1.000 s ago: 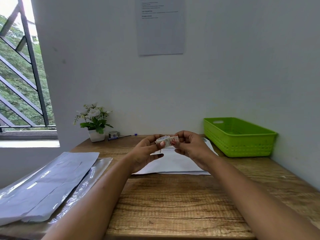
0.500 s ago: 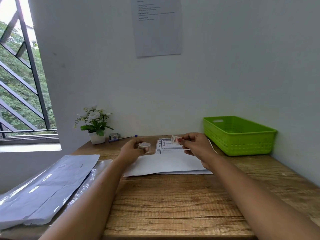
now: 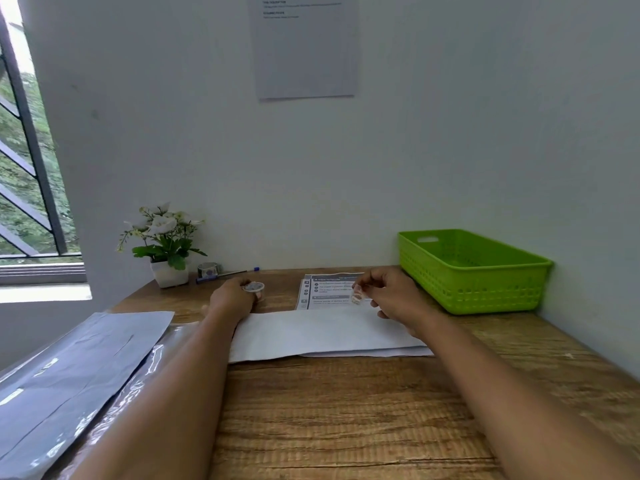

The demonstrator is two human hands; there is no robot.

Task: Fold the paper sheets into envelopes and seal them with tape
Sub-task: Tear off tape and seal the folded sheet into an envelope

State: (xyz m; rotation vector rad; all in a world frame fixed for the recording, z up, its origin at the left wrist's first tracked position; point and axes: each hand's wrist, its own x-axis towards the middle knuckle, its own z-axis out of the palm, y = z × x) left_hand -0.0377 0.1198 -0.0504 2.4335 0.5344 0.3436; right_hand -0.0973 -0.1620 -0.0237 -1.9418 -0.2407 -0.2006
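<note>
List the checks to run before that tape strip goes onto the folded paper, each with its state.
1. The tape strip is pinched in the right hand: ok.
2. The strip is flat, not stuck to itself: cannot tell, too small.
3. The folded paper lies flat on the table: ok.
4. The seam to tape is in view: cannot tell.
5. The left hand is free to steady the paper: not ok, it grips the tape roll.
6. The roll is off the paper: ok.

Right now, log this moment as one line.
left hand holds tape roll | right hand pinches tape strip | folded paper flat on table
</note>
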